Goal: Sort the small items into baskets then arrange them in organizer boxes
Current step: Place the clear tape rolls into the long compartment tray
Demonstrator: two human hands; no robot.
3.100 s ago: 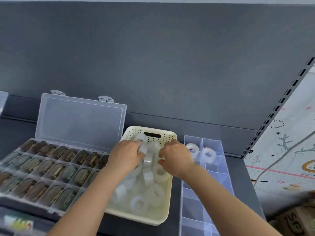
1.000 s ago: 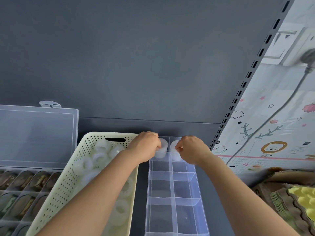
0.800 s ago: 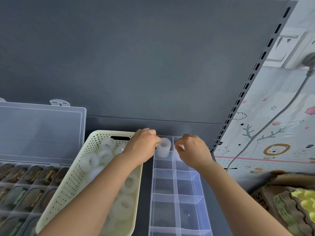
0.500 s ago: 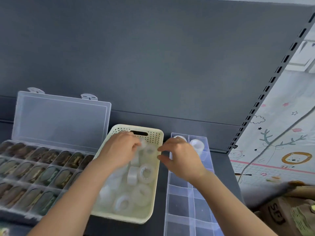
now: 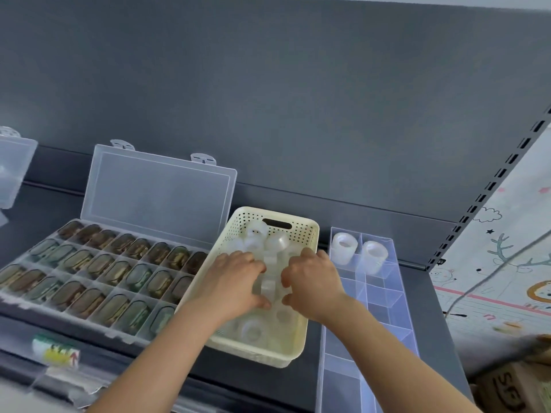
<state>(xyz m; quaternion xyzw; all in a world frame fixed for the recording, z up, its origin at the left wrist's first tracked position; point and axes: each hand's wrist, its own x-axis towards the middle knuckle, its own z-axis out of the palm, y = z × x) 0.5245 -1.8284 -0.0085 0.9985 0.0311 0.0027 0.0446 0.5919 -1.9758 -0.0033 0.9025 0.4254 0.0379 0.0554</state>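
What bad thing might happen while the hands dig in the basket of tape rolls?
The tape rolls lie loose and jumbled in the basket, so one may slip from the left hand or right hand and roll away. The stacked rolls in the clear organizer box stand taller than its walls; a bump when adding more might topple them.

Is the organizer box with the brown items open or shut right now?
Open. Its clear lid stands raised at the back, leaving the filled compartments uncovered.
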